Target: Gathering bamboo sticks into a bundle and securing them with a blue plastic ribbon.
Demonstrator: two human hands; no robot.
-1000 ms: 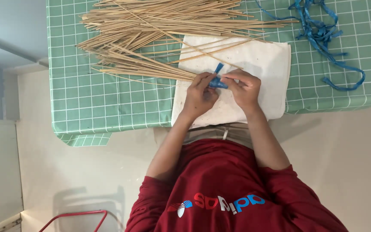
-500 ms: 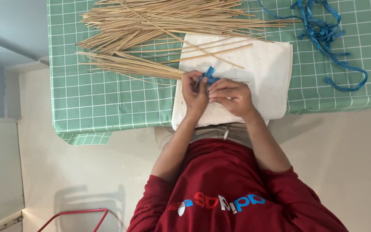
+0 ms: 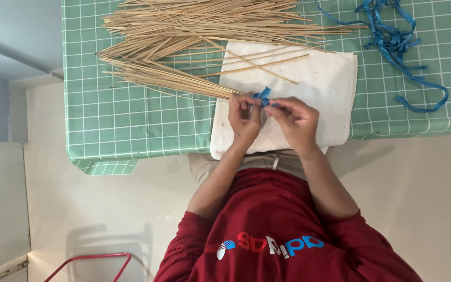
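- Left fingers (image 3: 246, 104) and right fingers (image 3: 283, 106) pinch a blue ribbon (image 3: 262, 96) at the end of a stick bundle (image 3: 173, 80).
- Left hand (image 3: 245, 119) and right hand (image 3: 296, 121) lie over a white cloth (image 3: 330, 78) at the desk's (image 3: 131, 130) near edge.
- The bundle fans toward the desk's left edge.
- Loose sticks (image 3: 210, 23) pile along the far edge.
- More ribbon (image 3: 392, 47) tangles near the far right corner.
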